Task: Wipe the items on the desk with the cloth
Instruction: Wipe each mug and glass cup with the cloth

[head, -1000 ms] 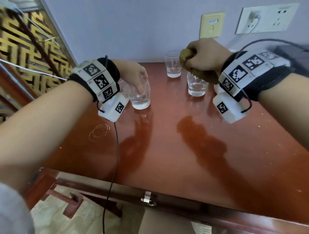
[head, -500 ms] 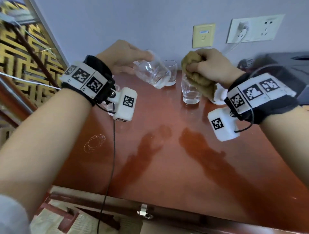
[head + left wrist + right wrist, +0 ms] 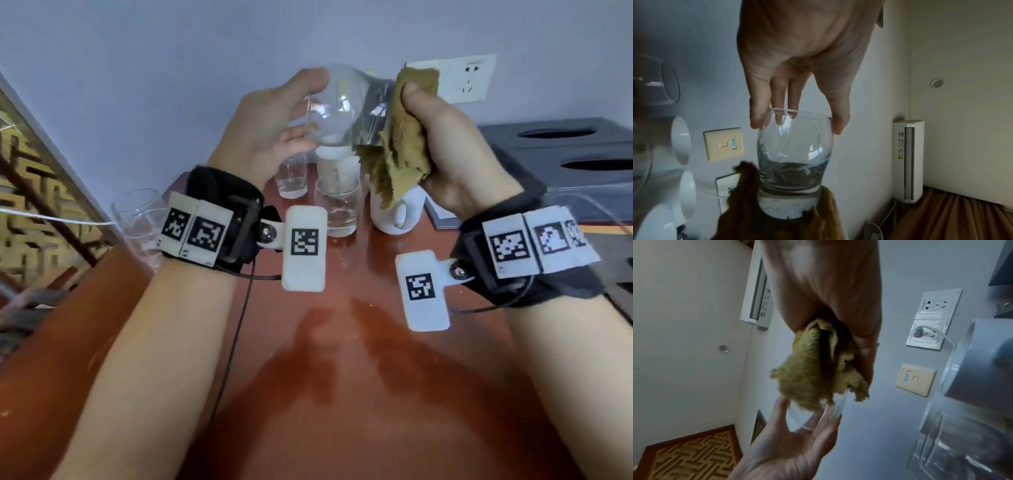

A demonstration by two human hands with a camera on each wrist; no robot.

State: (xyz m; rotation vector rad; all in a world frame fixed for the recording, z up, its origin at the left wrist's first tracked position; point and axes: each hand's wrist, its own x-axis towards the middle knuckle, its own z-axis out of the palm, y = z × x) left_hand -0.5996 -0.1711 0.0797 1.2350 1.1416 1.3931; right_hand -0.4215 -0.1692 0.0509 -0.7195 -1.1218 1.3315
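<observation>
wall socket (image 3: pixel 460 79); beige switch (image 3: pixel 724 144); air conditioner (image 3: pixel 908 160)

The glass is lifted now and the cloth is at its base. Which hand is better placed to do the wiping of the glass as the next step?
The right hand. It grips the cloth, which already touches the base of the glass. The left hand holds that glass by its rim end, above the desk, so it should probably only steady it.

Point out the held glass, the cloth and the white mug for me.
held glass (image 3: pixel 795 151): left wrist view, its side wall.
cloth (image 3: pixel 400 137): head view, its bunched middle.
white mug (image 3: pixel 394 214): head view, its handle side.
</observation>
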